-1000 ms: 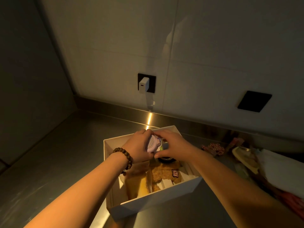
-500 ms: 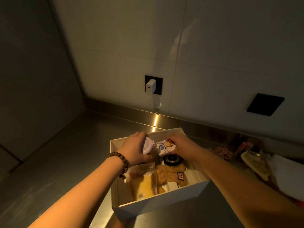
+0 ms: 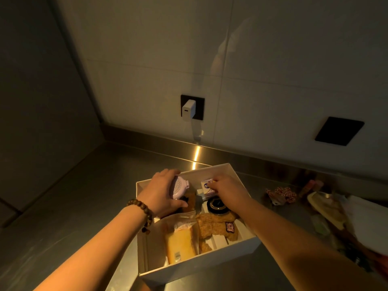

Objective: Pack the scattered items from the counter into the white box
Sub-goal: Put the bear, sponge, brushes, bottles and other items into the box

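Brushed steel table (image 3: 63, 206) fills lower frame, meeting a pale tiled wall with a white charger plugged into a black socket (image 3: 189, 109) at centre. White rectangular cardboard box (image 3: 201, 267) sits lower centre, already part-filled. Left hand (image 3: 161, 192) grips a lilac dotted plastic case (image 3: 178, 186) over the box's upper-left corner; right hand (image 3: 226, 185) pinches a small white printed packet (image 3: 205, 185) against the far wall, apparently fitting both into remaining gaps. More loose items (image 3: 281, 195) wait at right edge.

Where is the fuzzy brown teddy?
In the white box, near its right wall, lies the teddy, beside the yellow packet.
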Demonstrator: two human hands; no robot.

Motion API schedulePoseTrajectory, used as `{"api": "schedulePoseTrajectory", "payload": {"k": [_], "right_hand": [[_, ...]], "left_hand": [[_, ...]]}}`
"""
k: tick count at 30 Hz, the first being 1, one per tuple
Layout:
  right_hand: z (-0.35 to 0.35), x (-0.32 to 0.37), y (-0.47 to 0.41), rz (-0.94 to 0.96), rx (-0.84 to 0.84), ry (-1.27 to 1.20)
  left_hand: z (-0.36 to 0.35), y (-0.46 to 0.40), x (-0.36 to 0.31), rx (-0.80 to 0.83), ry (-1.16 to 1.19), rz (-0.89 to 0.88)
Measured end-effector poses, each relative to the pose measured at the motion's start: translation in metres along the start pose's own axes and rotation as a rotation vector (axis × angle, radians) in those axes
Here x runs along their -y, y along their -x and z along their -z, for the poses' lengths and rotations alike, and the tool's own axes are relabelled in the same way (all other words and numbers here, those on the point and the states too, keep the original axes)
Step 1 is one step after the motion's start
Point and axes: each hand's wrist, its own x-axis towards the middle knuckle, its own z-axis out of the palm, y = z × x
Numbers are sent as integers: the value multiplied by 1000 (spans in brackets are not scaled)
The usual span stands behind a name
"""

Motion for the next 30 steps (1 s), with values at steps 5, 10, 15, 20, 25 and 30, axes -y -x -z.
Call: {"api": "schedulePoseTrajectory", "payload": {"k": [5,10,15,20,25,30], "right_hand": [[9,3,-1,-130,-31,-113],[36,-5,17,-169,-142,-297],[46,-41,42,-209,-189,-278],[48,-63,81,-311,-239,-285],[53,-72,116,-343,-307,-274],[56,-75,135,-369,-336,-297]], "left_hand": [[-7,-7,-3,53,52,-53],[-18,-15,-15,180,54,-136],[-51,-26,-48,352,-78,-314],[-86,-31,-74,453,-192,-564],[-107,-28,-86,524,-247,-715],[-103,-26,-79,473,-212,-637]]}}
